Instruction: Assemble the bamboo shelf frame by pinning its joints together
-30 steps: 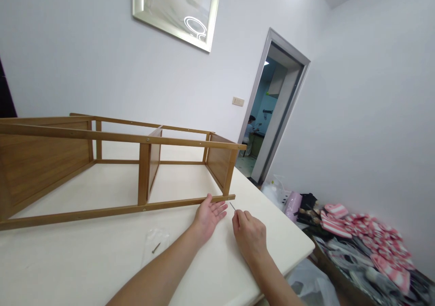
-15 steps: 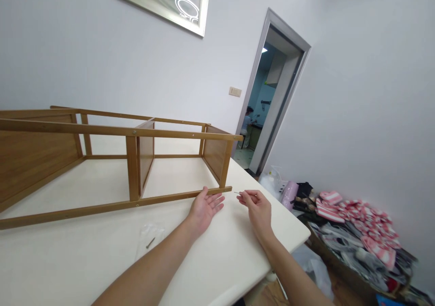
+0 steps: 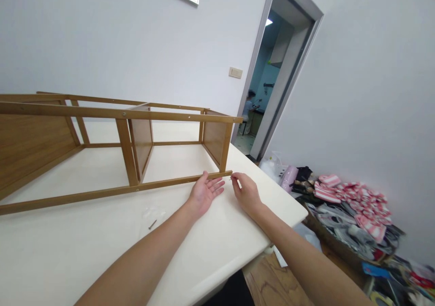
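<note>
A brown wooden frame [image 3: 170, 182] with slatless panels lies on its side on the white table [image 3: 102, 242]. My left hand [image 3: 202, 195] is palm up against its near lower rail, thumb at the rail and fingers spread, holding nothing. At the right end of that rail, my right hand [image 3: 246, 190] pinches a thin metal rod that looks like a hex key [image 3: 230, 178]; only a short tip shows, the rest is hidden by the fingers. A loose screw [image 3: 152, 224] lies on a clear plastic bag [image 3: 147, 213], left of my left forearm.
The table's right corner [image 3: 304, 213] is close to my right forearm. Beyond it, a pile of clothes [image 3: 356, 215] fills the floor by the wall. A doorway [image 3: 288, 70] opens at the back, with a person [image 3: 248, 111] in the far room.
The view has tipped downward. My right hand drew back from the rail end, regripped the thin rod with the fingertips, and came back to the rail end. My left hand stays at the rail.
</note>
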`<state>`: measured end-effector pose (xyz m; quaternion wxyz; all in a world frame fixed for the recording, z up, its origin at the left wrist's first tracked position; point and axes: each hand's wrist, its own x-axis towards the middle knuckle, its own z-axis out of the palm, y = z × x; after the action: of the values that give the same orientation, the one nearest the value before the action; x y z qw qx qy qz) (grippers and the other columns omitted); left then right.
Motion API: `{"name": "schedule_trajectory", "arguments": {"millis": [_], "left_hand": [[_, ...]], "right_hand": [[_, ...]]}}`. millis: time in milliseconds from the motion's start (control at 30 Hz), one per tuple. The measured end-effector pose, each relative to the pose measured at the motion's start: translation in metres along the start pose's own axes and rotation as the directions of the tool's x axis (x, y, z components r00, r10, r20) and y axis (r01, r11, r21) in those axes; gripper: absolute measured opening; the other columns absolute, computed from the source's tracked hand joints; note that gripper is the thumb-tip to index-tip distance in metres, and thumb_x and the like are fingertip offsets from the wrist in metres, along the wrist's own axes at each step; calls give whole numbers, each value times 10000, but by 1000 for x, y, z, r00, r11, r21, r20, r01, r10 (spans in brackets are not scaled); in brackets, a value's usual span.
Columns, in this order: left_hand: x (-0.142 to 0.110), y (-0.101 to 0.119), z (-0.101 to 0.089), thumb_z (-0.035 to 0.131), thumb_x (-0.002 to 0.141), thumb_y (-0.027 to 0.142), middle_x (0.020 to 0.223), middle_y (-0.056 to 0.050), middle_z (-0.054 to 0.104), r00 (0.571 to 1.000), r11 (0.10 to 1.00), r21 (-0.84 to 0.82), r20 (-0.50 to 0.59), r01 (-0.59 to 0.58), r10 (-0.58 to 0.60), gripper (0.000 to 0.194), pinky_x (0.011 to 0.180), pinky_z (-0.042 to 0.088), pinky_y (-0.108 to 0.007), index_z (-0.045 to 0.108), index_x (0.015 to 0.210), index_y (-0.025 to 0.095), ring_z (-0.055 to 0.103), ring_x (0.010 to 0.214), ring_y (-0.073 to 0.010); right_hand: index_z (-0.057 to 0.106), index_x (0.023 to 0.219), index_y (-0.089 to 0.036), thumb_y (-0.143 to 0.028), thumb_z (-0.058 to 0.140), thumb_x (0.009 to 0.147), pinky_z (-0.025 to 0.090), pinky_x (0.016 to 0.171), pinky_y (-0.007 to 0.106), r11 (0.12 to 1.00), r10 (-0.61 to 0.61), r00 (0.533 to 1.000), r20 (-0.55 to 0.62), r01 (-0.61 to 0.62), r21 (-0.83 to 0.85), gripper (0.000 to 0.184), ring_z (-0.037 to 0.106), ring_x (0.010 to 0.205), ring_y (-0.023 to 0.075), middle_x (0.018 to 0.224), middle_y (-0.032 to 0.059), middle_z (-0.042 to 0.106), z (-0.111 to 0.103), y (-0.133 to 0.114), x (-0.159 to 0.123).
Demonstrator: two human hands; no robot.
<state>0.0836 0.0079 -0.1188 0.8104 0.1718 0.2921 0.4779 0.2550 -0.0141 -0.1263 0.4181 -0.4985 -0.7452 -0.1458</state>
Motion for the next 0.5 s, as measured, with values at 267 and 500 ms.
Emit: {"name": "schedule_trajectory", "arguments": {"millis": [267,500], "left_hand": [[0,1,1,433,946,450,1225,-220,617,1000,1000,-3,5,9,-9,369,935,520,-441,555,1063,122,637,1104,-296],[-2,2,2,433,946,447,1233,-224,611,1000,1000,-10,-3,22,-22,375,957,509,-444,573,1052,115,626,1121,-299]], "right_hand": [[518,1188,-169,-188,384,980,494,751,330,981,-178,981,72,183,-64,248,569,821,189,922,85,648,4,11,5],[566,1132,-187,-224,424,982,507,718,304,985,-173,981,89,174,-2,209,597,790,171,873,62,665,7,16,3]]}}
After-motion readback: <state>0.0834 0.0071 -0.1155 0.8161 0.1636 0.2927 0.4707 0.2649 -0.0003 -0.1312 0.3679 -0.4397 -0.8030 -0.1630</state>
